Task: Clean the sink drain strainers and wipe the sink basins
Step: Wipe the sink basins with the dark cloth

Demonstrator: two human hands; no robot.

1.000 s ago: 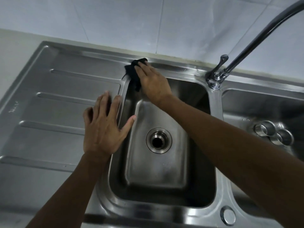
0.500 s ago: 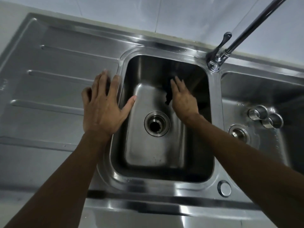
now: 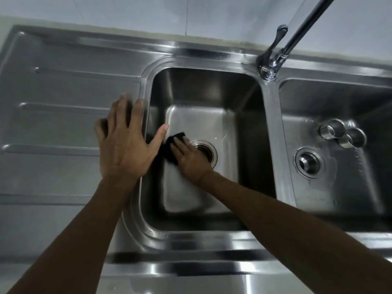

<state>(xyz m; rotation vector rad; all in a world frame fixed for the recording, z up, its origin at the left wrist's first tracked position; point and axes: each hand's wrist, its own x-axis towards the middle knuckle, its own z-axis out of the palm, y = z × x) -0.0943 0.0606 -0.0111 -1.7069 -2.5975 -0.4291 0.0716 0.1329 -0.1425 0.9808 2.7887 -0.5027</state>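
Obs.: The right hand point(image 3: 191, 160) is reaching down into the left stainless-steel sink basin point(image 3: 203, 90) and pressing a small black cloth point(image 3: 169, 150) flat onto the basin floor. The cloth is lying toward the floor's left edge, just beside the round steel drain opening point(image 3: 210, 152). The fingers are lying extended over the cloth, not curled around it. Judgement: the flat press is spreading load so the cloth drags evenly across the steel.

The heel of this hand is covering the drain's left part; I cannot tell whether a strainer is seated there.

The left hand point(image 3: 125, 143) is resting palm-down on the ribbed steel draining board point(image 3: 63, 90), at the basin's left rim. The fingers are spread and straight and are holding nothing; the thumb is reaching over the rim. Judgement: it is acting as a brace while the body is leaning in.

In the right stainless-steel basin point(image 3: 339, 192), two shiny cylindrical metal cups point(image 3: 332, 129) are lying side by side, touching, toward the floor's far edge. They are probably the removed strainers, parked clear of the wiping. A second round drain fitting point(image 3: 308, 163) is sitting just in front of them.

The chrome tap point(image 3: 273, 58) is standing on the far rim between the basins, its spout angling up to the right. No water is visibly running.

Stage estimate: wiping of the left basin floor is under way. The right basin appears wet-spotted, probably not yet wiped.
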